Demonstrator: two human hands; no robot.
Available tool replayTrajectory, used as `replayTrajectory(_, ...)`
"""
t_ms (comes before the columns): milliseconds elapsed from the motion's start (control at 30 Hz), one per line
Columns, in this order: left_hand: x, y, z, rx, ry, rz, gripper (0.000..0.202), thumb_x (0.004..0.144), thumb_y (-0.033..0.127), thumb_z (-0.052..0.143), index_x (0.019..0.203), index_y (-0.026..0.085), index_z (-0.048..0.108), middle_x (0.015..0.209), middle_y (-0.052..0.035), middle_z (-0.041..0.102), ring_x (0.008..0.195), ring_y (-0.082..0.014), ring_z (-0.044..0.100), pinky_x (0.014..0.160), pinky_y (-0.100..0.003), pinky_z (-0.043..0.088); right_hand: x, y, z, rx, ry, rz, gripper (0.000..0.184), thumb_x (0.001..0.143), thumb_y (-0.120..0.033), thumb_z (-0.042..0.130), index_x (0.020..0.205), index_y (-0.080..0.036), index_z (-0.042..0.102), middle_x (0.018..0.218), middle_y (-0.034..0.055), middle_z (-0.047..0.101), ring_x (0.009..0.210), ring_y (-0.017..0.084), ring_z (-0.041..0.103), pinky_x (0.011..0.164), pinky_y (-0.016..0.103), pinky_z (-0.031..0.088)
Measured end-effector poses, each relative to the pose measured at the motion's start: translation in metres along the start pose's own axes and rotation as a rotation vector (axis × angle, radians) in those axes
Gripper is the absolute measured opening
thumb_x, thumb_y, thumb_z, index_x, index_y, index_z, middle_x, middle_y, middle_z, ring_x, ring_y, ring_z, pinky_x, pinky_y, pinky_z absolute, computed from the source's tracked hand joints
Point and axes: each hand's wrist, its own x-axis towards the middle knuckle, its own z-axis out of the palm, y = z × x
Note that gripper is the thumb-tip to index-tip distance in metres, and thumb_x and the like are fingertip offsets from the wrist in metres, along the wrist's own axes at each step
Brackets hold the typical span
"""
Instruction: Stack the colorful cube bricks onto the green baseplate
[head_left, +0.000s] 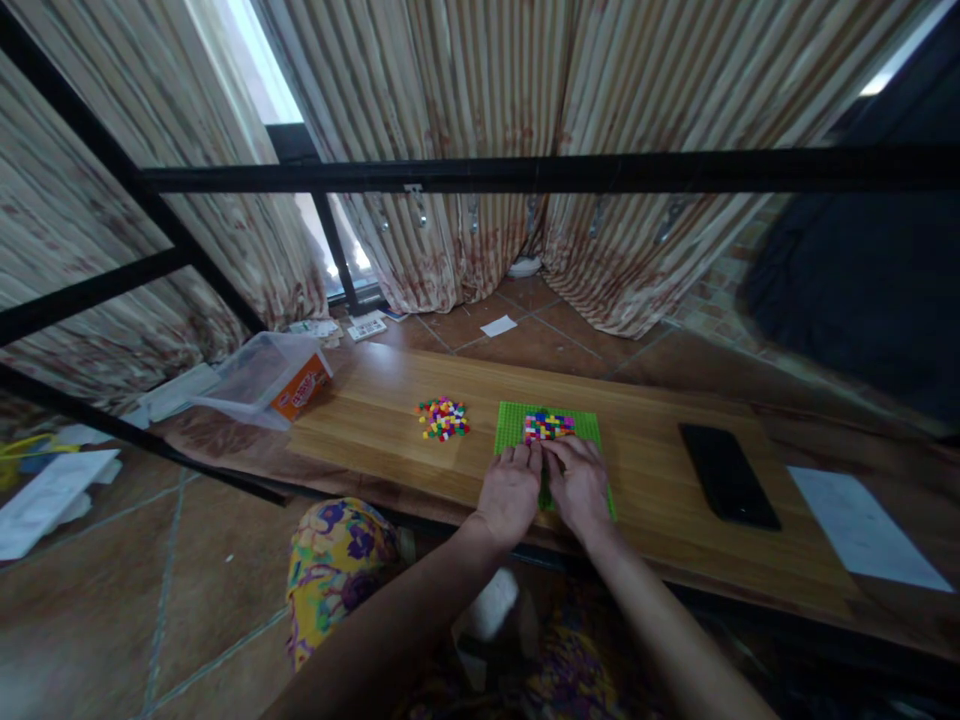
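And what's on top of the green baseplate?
A patch of multicoloured bricks. The left hand and right hand partly cover the near side of the baseplate; anything beneath them is hidden.

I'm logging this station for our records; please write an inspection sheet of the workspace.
Surface: wooden tabletop
Job's things: green baseplate bearing a multicoloured block patch; loose block pile to its left
Clutter: black phone-like slab right of the baseplate; clear box at the left end; white sheet near the right end
Grippers: bare left hand and right hand at the baseplate; any held block cannot be made out
Cables: nothing clearly seen
Surroundings: striped curtains, black metal frame, tiled floor
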Motion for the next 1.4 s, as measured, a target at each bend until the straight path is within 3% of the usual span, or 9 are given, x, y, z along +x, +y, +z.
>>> replayTrajectory(200, -0.015, -0.014, 0.0, -0.167, 0.035, -0.009, 0.056, 0.087, 0.008, 0.039, 0.142, 0.012, 0.034, 0.116, -0.0134, 0.06, 0.106, -0.0224, 0.057, 0.096, -0.035, 0.046, -0.007, -0.027, -0.012, 0.122, 0.105, 0.029, 0.027, 0.094, -0.029, 0.045, 0.102, -0.022, 0.07, 0.096, 0.0079, 0.068, 0.092, 0.022, 0.059, 0.084, 0.037, 0.047)
replayTrajectory(333, -0.042, -0.047, 0.007, -0.282, 0.132, -0.16, 0.047, 0.089, 0.015, 0.038, 0.136, 0.013, 0.042, 0.113, -0.0129, 0.06, 0.104, -0.0216, 0.058, 0.094, -0.034, 0.047, -0.022, -0.059, -0.007, 0.233, -0.017, -0.035, 0.024, 0.094, -0.026, 0.045, 0.099, -0.024, 0.069, 0.097, 0.0061, 0.068, 0.091, 0.02, 0.062, 0.082, 0.034, 0.049)
replayTrajectory(467, -0.064, -0.096, 0.008, -0.291, 0.166, -0.37, 0.044, 0.089, 0.016, 0.038, 0.132, 0.014, 0.048, 0.112, -0.0119, 0.062, 0.103, -0.0211, 0.06, 0.093, -0.034, 0.048, -0.019, -0.082, 0.024, 0.302, -0.157, -0.033, 0.025, 0.093, -0.02, 0.044, 0.101, -0.022, 0.067, 0.096, 0.0061, 0.068, 0.09, 0.019, 0.063, 0.082, 0.032, 0.05)
replayTrajectory(667, -0.065, -0.154, 0.006, -0.493, 0.249, -0.591, 0.033, 0.086, 0.017, 0.046, 0.116, 0.015, 0.06, 0.105, -0.0095, 0.067, 0.099, -0.0197, 0.064, 0.092, -0.033, 0.049, 0.049, -0.082, 0.088, 0.171, -0.12, 0.1, 0.025, 0.086, -0.012, 0.049, 0.099, -0.019, 0.069, 0.093, 0.0073, 0.068, 0.087, 0.021, 0.062, 0.08, 0.033, 0.048)
replayTrajectory(800, -0.053, -0.161, 0.011, -0.584, 0.208, -0.726, 0.03, 0.085, 0.019, 0.051, 0.113, 0.015, 0.061, 0.101, -0.0084, 0.07, 0.098, -0.0194, 0.065, 0.09, -0.032, 0.049, 0.081, -0.069, 0.121, 0.079, -0.17, 0.112, 0.026, 0.083, -0.008, 0.053, 0.097, -0.02, 0.071, 0.09, 0.0067, 0.068, 0.086, 0.02, 0.061, 0.081, 0.031, 0.046)
replayTrajectory(1000, -0.042, -0.156, 0.013, -0.512, 0.165, -0.736, 0.03, 0.085, 0.021, 0.052, 0.112, 0.017, 0.063, 0.107, -0.009, 0.069, 0.099, -0.0215, 0.065, 0.086, -0.033, 0.048, 0.086, -0.057, 0.145, 0.037, -0.273, 0.01, 0.021, 0.082, -0.01, 0.057, 0.079, -0.023, 0.073, 0.079, 0.004, 0.066, 0.077, 0.018, 0.061, 0.072, 0.028, 0.044)
replayTrajectory(1167, -0.038, -0.155, 0.012, -0.465, 0.163, -0.76, 0.028, 0.085, 0.024, 0.051, 0.109, 0.019, 0.065, 0.105, -0.0082, 0.07, 0.096, -0.0213, 0.066, 0.083, -0.031, 0.049, 0.08, -0.066, 0.13, 0.103, -0.214, 0.053, 0.019, 0.086, -0.013, 0.055, 0.081, -0.022, 0.071, 0.084, 0.0047, 0.069, 0.082, 0.019, 0.063, 0.076, 0.029, 0.046)
replayTrajectory(1267, -0.038, -0.154, 0.012, -0.443, 0.162, -0.768, 0.027, 0.086, 0.024, 0.05, 0.108, 0.02, 0.065, 0.106, -0.0075, 0.071, 0.097, -0.0214, 0.067, 0.083, -0.031, 0.049, 0.063, -0.078, 0.101, 0.246, -0.156, 0.081, 0.02, 0.089, -0.016, 0.051, 0.088, -0.023, 0.07, 0.088, 0.0043, 0.071, 0.083, 0.019, 0.065, 0.078, 0.03, 0.049)
replayTrajectory(1400, -0.037, -0.153, 0.011, -0.406, 0.157, -0.758, 0.029, 0.086, 0.025, 0.05, 0.11, 0.02, 0.064, 0.11, -0.0074, 0.07, 0.099, -0.0227, 0.066, 0.084, -0.032, 0.049, 0.019, -0.083, 0.049, 0.469, -0.129, 0.111, 0.021, 0.091, -0.023, 0.05, 0.097, -0.026, 0.07, 0.092, 0.0022, 0.073, 0.084, 0.017, 0.068, 0.077, 0.029, 0.052)
